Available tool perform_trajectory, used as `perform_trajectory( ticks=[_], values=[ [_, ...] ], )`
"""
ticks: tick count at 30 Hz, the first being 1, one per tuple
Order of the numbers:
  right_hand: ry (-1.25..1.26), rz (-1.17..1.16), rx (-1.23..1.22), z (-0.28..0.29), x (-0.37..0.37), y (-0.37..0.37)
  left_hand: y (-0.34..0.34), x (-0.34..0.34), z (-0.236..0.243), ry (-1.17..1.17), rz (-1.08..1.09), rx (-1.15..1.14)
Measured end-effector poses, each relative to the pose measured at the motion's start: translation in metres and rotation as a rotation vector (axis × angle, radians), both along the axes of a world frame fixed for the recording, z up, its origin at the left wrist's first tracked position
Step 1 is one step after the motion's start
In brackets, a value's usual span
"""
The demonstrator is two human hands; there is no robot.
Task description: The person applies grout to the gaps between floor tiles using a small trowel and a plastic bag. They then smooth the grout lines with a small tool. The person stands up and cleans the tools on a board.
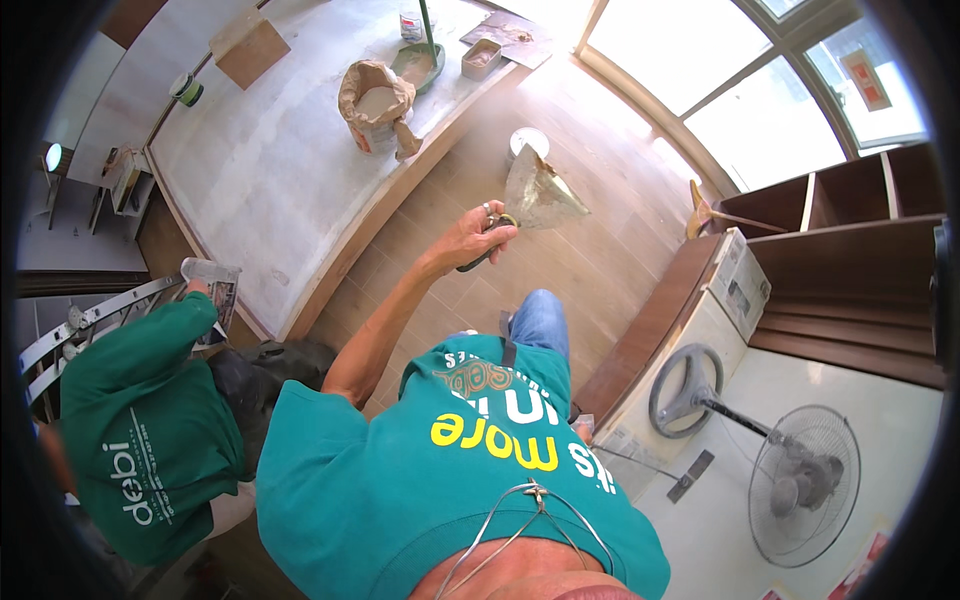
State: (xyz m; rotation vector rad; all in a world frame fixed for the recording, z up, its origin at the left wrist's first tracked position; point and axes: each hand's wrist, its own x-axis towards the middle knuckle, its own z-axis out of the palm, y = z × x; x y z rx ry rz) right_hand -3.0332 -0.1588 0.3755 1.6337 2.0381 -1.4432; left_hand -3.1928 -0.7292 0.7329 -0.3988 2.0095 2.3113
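Note:
My left hand [474,238] is closed around the dark handle of a wide putty knife [545,195], held out in front of me above the floor. The blade is triangular, smeared with pale filler and has a brownish patch. Just beyond the blade, a round white bucket [528,140] stands on the wood-look floor, partly covered by it. Only a small part of my right hand [584,428] shows by my right hip, next to the panel edge. Its fingers are hidden.
On the raised pale platform [250,170] stand an open paper bag of powder [375,105], a green dustpan [418,68] and a small tub [482,58]. A co-worker in green [150,430] is beside a ladder [90,325] at left. A fan [805,485] and dark shelves [850,290] are right.

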Motion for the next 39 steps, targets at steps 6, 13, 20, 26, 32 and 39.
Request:
perform_trajectory(
  ticks=[6,13,20,26,32,39],
  values=[
    [-0.025,0.214,-0.111,0.013,-0.284,-0.120,-0.030,-0.161,-0.074,-0.121,0.030,0.130],
    [0.451,1.086,0.127,0.089,-0.739,-0.325,-0.070,-0.293,-0.107,-0.238,0.235,0.344],
    [0.957,1.684,0.161,0.251,-0.974,-0.605,-0.224,-0.435,-0.123,-0.218,0.386,0.210],
    [1.077,2.129,0.345,0.277,-0.990,-0.736,-0.351,-0.565,-0.166,-0.313,0.303,0.202],
    [0.978,2.485,0.403,0.202,-1.067,-0.850,-0.446,-0.654,-0.189,-0.409,0.260,0.188],
    [0.972,2.678,0.278,0.066,-1.161,-0.977,-0.492,-0.750,-0.252,-0.506,0.309,0.261]
  ],
)
